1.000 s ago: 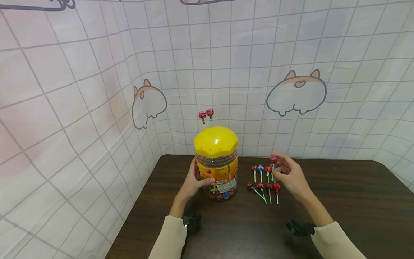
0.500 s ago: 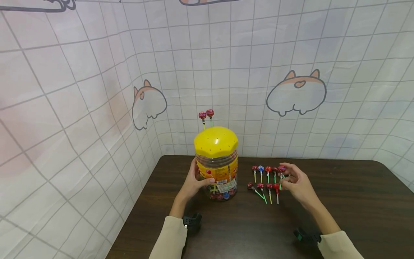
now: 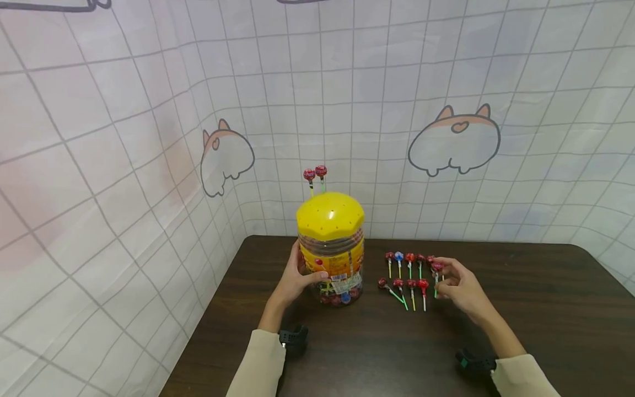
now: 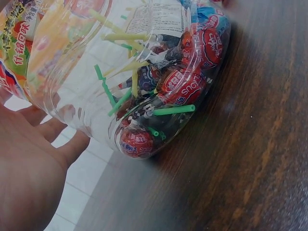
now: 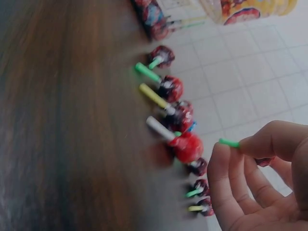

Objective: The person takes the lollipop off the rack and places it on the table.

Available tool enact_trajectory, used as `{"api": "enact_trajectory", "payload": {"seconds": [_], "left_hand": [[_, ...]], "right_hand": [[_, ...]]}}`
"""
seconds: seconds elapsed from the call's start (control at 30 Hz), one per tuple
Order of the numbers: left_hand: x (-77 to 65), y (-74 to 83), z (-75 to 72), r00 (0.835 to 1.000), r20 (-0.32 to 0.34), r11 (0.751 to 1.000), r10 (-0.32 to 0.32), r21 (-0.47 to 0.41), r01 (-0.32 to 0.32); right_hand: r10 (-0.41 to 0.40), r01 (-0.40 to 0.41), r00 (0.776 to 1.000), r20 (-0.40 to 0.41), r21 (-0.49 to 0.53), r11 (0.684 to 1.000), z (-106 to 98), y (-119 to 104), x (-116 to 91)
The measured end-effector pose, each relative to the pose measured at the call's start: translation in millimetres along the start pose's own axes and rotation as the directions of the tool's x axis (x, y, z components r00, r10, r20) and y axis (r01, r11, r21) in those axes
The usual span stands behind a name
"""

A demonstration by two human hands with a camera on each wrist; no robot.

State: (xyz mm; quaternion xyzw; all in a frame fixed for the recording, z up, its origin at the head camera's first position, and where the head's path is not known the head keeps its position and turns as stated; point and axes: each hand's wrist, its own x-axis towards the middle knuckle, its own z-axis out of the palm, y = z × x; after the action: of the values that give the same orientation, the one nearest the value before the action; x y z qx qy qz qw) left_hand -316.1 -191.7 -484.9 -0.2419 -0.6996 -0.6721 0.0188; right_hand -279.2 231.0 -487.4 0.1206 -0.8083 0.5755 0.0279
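A clear plastic lollipop jar [image 3: 331,262] with a yellow lid [image 3: 330,216] stands on the table. My left hand [image 3: 292,281] grips its left side, thumb across the front label. Through the wall in the left wrist view show wrapped lollipops [image 4: 183,85] with green and yellow sticks. To the jar's right, several lollipops lie in two rows, a blue one [image 3: 399,257] in the back row and a bright red one [image 3: 423,284] ending the front row. At the back row's right end my right hand [image 3: 463,289] pinches a red-wrapped lollipop [image 3: 437,267] by its green stick [image 5: 229,143].
Two red lollipops [image 3: 321,171] stick up behind the yellow lid. The dark wood table [image 3: 377,353] ends at a white grid-patterned cloth wall [image 3: 377,138] at the back and left. Dark straps [image 3: 294,337] circle both wrists.
My right hand has moved right and a little toward me, pinching a lollipop. More lollipops at the back row's right end now show clear of the fingers. My left hand stays on the jar.
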Motion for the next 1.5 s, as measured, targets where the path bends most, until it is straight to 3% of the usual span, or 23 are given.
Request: {"api": "enact_trajectory", "payload": {"seconds": [0.17, 0.3, 0.77, 1.0, 1.5], "left_hand": [[-0.3, -1.0, -0.7, 1.0, -0.003, 1.0, 0.004, 0.007, -0.004], [-0.8, -1.1, -0.3, 1.0, -0.005, 1.0, 0.001, 0.012, -0.001], [-1.3, 3.3, 1.6, 1.0, -0.009, 1.0, -0.013, 0.008, 0.013], [-1.1, 3.3, 1.7, 1.0, -0.009, 1.0, -0.011, 0.008, 0.011], [-1.1, 2.5, 1.9, 1.0, -0.016, 1.0, -0.022, 0.004, 0.022]], "right_hand": [[0.065, -0.065, 0.997, 0.043, 0.005, 0.998, -2.0, 10.9, 1.2], [0.087, -0.084, 0.994, 0.063, -0.048, 0.995, -1.6, 16.2, 0.3], [0.063, -0.043, 0.995, 0.082, -0.231, 0.972, -3.2, 19.0, 0.7], [0.104, -0.073, 0.991, 0.087, -0.299, 0.951, -6.9, 18.6, 0.2], [0.136, -0.097, 0.987, 0.09, -0.345, 0.934, -9.0, 18.5, 0.8]]}}
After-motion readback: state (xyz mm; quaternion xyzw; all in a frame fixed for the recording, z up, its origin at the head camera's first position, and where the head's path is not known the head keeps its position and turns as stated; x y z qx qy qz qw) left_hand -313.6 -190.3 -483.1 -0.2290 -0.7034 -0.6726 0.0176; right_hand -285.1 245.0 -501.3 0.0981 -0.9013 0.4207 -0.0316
